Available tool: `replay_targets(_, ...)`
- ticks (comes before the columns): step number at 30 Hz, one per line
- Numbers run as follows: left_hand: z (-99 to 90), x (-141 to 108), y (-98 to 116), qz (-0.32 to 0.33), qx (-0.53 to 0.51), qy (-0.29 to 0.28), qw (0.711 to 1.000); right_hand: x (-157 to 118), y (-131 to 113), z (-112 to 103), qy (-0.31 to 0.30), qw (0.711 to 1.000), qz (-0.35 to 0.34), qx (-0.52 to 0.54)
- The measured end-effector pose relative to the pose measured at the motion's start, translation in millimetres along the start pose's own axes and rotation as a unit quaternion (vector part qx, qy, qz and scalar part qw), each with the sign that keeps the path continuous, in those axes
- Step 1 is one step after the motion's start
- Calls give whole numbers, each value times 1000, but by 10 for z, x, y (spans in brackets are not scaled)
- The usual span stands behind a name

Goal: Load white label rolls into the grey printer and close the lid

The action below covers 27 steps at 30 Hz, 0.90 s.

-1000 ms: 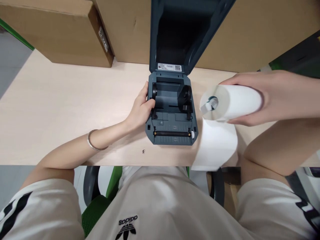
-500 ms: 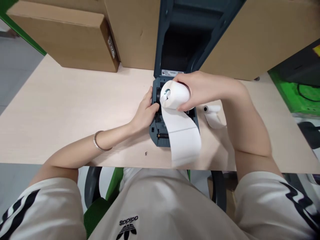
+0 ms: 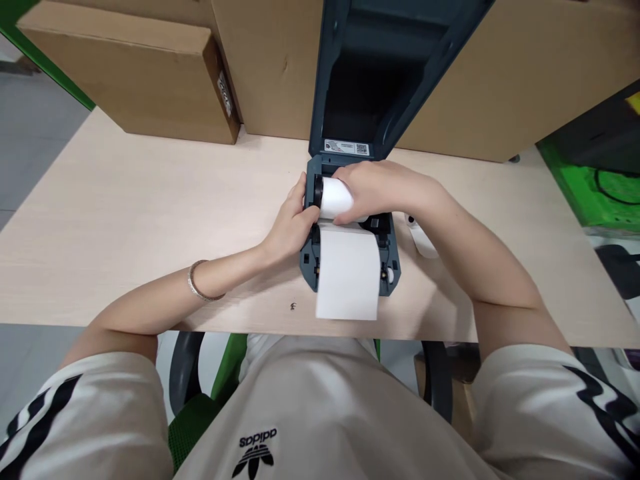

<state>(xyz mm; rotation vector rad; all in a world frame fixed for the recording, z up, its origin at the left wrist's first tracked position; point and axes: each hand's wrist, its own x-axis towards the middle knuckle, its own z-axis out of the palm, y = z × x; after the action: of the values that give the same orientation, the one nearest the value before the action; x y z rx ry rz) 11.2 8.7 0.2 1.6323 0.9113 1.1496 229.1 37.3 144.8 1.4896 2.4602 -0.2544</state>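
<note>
Roll (image 3: 336, 199) now down in printer (image 3: 311, 260), btwn hands: R hand (image 3: 373, 190) grips it, L hand (image 3: 293, 223) holds printer's side.

White T-shirt (image 3: 350, 407) with black-striped short sleeves, upside-down black adidas trefoil logo (image 3: 253, 457), thin silvery bangle (image 3: 193, 283)

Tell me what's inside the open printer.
Inside the printer, a white paper roll sits beside a black roll holder at its left end. The right hand covers the roll's other end, and the unrolled paper hides the printer's front middle.
</note>
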Motion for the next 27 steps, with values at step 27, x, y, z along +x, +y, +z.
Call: replay_targets(27,1,9,84,-46,-22,-18,999,-1559,-510,837,263,944,-192,40)
